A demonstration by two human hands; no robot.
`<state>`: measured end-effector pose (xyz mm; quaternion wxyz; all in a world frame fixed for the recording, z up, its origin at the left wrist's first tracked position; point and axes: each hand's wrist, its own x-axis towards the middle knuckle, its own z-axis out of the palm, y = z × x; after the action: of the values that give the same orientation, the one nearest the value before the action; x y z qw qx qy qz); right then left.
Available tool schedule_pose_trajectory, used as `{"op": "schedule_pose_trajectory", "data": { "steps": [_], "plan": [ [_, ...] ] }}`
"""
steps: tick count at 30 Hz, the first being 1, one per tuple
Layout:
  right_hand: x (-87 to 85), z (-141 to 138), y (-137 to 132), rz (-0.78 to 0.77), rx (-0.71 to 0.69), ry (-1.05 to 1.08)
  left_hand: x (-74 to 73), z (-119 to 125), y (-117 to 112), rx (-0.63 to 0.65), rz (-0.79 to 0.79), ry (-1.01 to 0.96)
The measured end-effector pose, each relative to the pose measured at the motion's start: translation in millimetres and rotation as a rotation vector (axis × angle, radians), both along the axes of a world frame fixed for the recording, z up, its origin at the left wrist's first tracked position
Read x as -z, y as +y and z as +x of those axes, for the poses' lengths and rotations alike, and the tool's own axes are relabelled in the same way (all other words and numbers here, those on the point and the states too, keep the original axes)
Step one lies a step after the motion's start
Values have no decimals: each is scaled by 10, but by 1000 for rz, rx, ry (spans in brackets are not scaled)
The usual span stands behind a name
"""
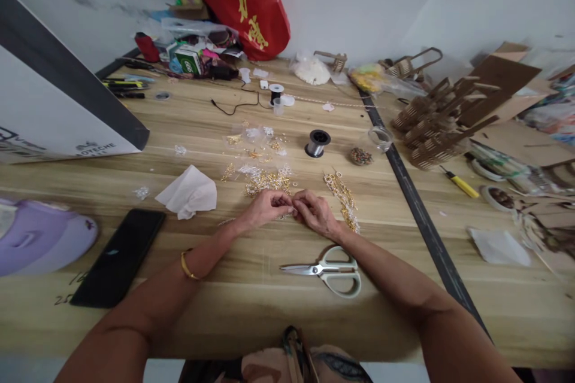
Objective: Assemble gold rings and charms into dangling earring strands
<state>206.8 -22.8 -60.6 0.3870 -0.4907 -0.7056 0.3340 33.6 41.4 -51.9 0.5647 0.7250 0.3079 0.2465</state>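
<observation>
My left hand and my right hand meet at the middle of the wooden table, fingers pinched together on a tiny piece too small to name. A heap of small gold jewellery parts lies just beyond my left hand. A string of gold links runs beside my right hand. Pale-handled scissors lie flat between my forearms. A gold bangle circles my left wrist.
A black phone and a crumpled tissue lie at left, a purple cap at the far left. A wire spool, a bead dish and a clear cup sit farther back. Cardboard parts crowd the right; a red bag leans on the wall.
</observation>
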Motion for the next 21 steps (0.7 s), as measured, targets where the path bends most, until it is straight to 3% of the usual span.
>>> {"op": "schedule_pose_trajectory", "data": {
  "steps": [7,13,16,21],
  "plan": [
    [27,-22,7,6,19,-57,27,-11,3,-30,232,101],
    [7,-40,9,73,19,-122,-76,3,-71,-40,489,265],
    [-9,-44,16,102,29,-136,-70,-7,-71,-41,479,238],
    [-29,-42,21,117,38,-95,41,-18,-36,-43,267,127]
  ]
}}
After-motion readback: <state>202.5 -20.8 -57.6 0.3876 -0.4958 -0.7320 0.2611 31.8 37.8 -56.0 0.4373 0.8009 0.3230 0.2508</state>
